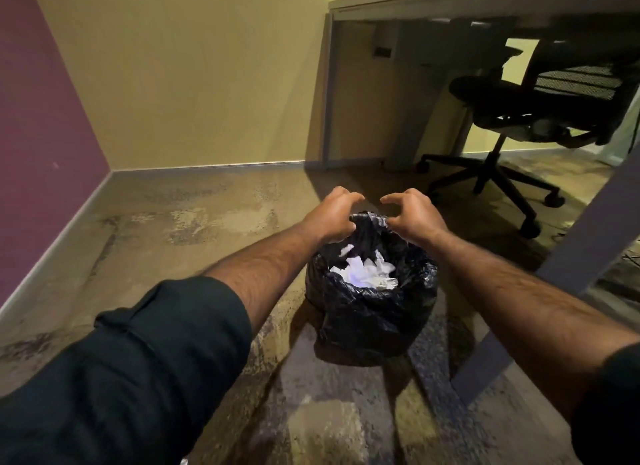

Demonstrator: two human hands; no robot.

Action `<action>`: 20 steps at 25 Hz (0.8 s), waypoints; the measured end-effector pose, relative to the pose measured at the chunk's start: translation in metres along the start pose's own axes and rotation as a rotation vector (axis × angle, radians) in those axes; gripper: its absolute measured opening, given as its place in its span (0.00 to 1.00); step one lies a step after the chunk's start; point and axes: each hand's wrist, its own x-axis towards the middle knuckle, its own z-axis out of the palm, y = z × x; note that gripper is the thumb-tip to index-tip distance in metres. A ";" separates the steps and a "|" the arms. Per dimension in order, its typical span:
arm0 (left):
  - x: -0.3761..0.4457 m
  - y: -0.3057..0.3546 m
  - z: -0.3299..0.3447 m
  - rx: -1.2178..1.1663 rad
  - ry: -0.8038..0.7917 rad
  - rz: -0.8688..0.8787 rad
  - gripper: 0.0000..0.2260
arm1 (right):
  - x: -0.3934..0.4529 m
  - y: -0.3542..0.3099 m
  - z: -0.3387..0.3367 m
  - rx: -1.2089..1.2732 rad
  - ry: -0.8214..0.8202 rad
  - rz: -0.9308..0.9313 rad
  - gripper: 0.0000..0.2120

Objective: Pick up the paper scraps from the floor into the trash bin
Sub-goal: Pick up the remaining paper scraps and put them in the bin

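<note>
A small trash bin lined with a black plastic bag (370,312) stands on the floor in front of me. White paper scraps (363,270) lie piled inside it. My left hand (332,215) and my right hand (412,215) hover side by side over the bin's far rim, fingers curled and spread apart, nothing visible in either. One small white scrap (346,249) shows just under my left hand, above the pile. My fingertips are close to the bag's far edge; whether they touch it is unclear.
A black office chair (526,118) on casters stands at the right under a desk (485,0). A grey desk leg (561,267) slants down just right of the bin. Purple wall at left, yellow wall ahead, mottled floor (173,229) around the bin.
</note>
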 end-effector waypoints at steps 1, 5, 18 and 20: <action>-0.002 -0.003 -0.002 0.009 0.005 0.000 0.28 | 0.001 -0.002 0.002 0.002 0.010 -0.006 0.22; -0.014 -0.020 -0.018 0.054 0.022 -0.035 0.32 | 0.001 -0.018 0.010 0.009 0.022 -0.006 0.30; -0.108 -0.127 -0.094 0.418 0.027 -0.205 0.41 | -0.015 -0.139 0.064 -0.215 -0.168 -0.167 0.48; -0.129 -0.153 -0.104 0.443 0.031 -0.252 0.41 | -0.020 -0.166 0.079 -0.201 -0.173 -0.195 0.48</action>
